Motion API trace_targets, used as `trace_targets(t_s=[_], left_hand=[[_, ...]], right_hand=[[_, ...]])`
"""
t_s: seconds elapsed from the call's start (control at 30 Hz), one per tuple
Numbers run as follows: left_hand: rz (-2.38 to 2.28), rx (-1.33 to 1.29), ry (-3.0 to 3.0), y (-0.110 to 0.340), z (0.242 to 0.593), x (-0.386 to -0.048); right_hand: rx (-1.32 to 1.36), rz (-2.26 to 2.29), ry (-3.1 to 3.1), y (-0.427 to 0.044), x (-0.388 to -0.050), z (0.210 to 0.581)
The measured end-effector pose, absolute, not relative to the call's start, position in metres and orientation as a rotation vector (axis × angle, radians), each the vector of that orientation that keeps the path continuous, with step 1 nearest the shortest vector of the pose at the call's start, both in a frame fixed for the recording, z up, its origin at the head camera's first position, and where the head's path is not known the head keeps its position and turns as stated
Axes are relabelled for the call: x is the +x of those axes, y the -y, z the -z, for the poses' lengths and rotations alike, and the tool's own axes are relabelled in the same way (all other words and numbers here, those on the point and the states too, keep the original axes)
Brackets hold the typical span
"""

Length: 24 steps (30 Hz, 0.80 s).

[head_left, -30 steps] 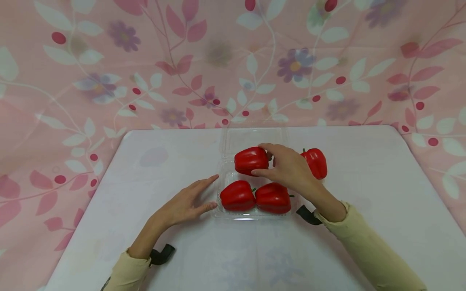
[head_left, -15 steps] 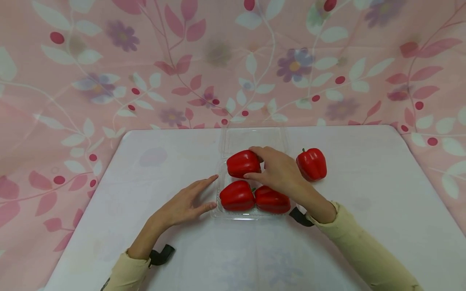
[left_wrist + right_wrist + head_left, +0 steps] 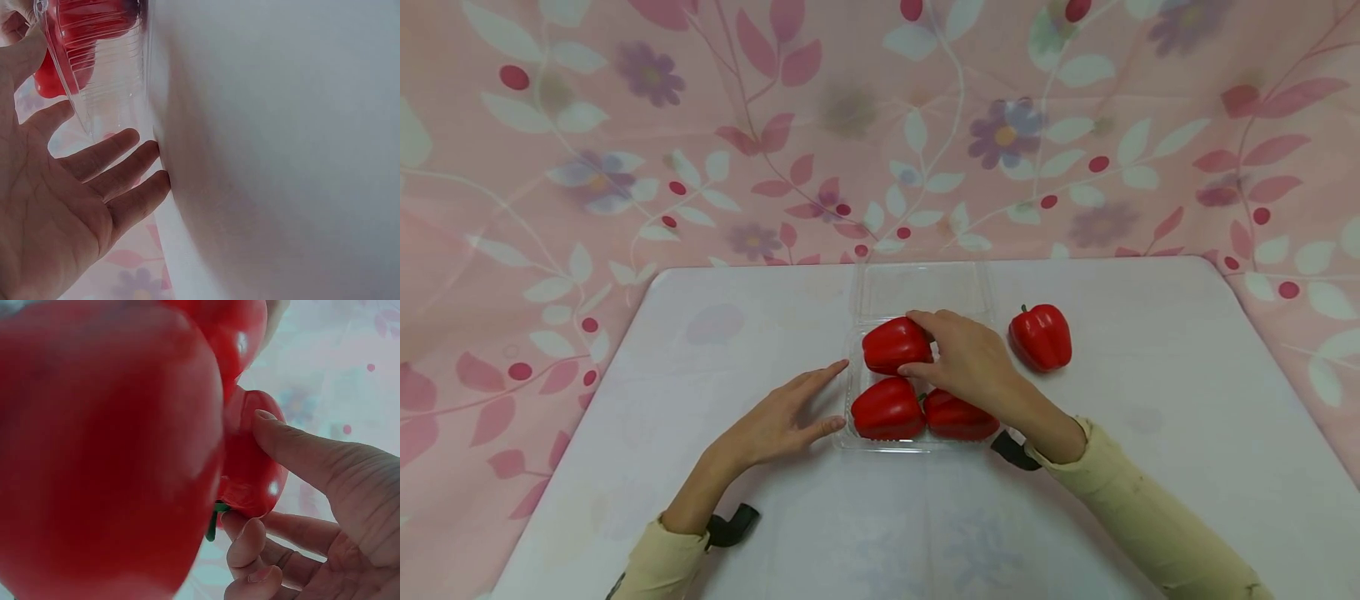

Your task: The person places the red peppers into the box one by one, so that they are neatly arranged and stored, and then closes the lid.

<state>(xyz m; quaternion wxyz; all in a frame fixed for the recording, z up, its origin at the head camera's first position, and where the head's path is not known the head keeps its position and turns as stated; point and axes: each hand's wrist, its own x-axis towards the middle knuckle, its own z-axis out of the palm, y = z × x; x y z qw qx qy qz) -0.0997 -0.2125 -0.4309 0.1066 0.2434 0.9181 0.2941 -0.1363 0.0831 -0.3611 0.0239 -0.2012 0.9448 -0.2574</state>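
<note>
Fingers (image 3: 245,546) around red pepper (image 3: 245,464)

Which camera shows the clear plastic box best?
The head view: it shows the box with its lid open, though peppers and the right hand cover parts. The left wrist view shows only part, a ridged side; in the right wrist view I can't make it out.

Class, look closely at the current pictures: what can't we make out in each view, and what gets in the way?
Head view: the stem end of the held pepper, hidden by the right hand.
Head view: the upper side of the near right pepper, covered by the same hand.
Head view: the rest of the right sleeve, cut off by the bottom edge.
Left wrist view: the rest of the clear box, cut off by the top edge.
</note>
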Motion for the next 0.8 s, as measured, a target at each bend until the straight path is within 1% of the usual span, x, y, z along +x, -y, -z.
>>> trace_targets(t_s=[0.57, 0.8], left_hand=[[-0.876, 0.704, -2.691, 0.213, 0.430, -0.101], [-0.870, 0.693, -2.691, 0.211, 0.431, -0.100]], right_hand=[[-0.540, 0.736, -2.876, -0.074, -0.141, 0.351], [-0.505, 0.615, -2.852, -0.064, -0.142, 0.360]])
